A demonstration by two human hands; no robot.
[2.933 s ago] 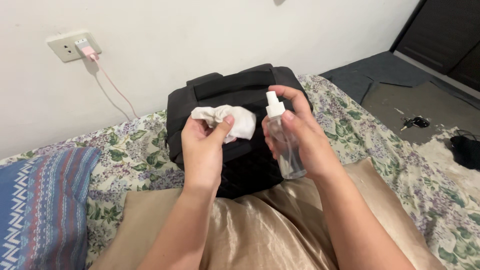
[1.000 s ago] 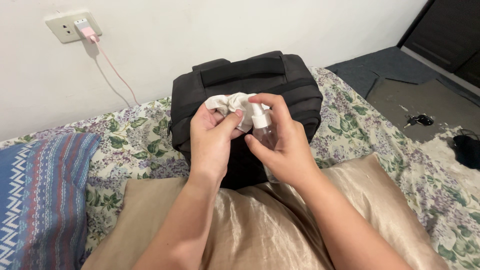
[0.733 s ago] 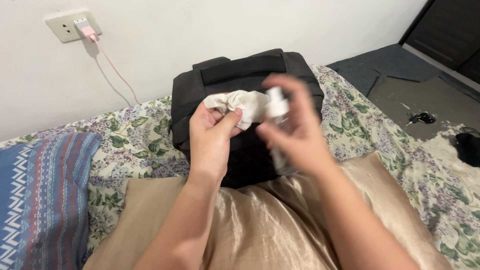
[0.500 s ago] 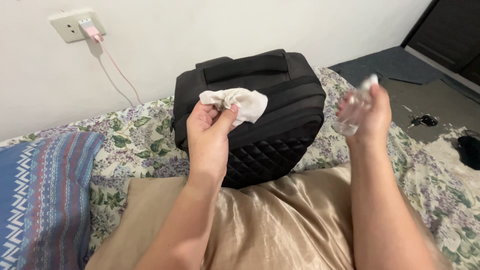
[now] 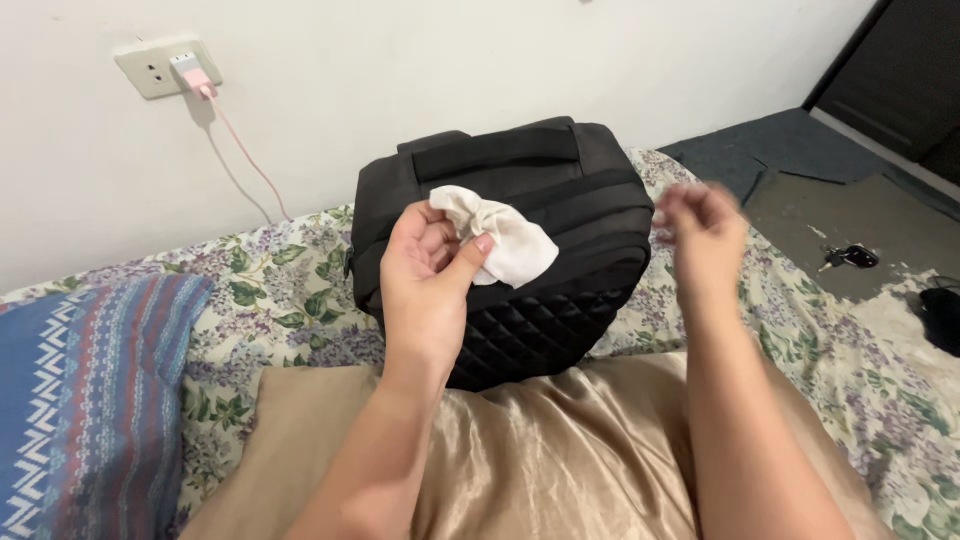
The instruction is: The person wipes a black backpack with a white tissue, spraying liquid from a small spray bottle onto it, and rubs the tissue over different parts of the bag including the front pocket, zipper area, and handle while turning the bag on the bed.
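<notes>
My left hand (image 5: 430, 275) pinches a crumpled white cloth (image 5: 505, 240) between thumb and fingers, held up in front of a black quilted bag (image 5: 560, 290) that stands on the bed. My right hand (image 5: 700, 225) hovers at the bag's right side, blurred by motion. Its fingers are loosely curled and I see nothing in it. No spray bottle is in view.
A tan satin pillow (image 5: 560, 450) lies across my lap. A floral sheet (image 5: 270, 290) covers the bed, with a striped blue pillow (image 5: 80, 400) at the left. A pink charger (image 5: 190, 75) is plugged into a wall socket. Keys (image 5: 850, 258) lie on the dark floor at right.
My right hand sprayed the cloth from a small clear bottle, swung the bottle off to the right, and has come back toward the bag without it. The left hand kept hold of the cloth.
</notes>
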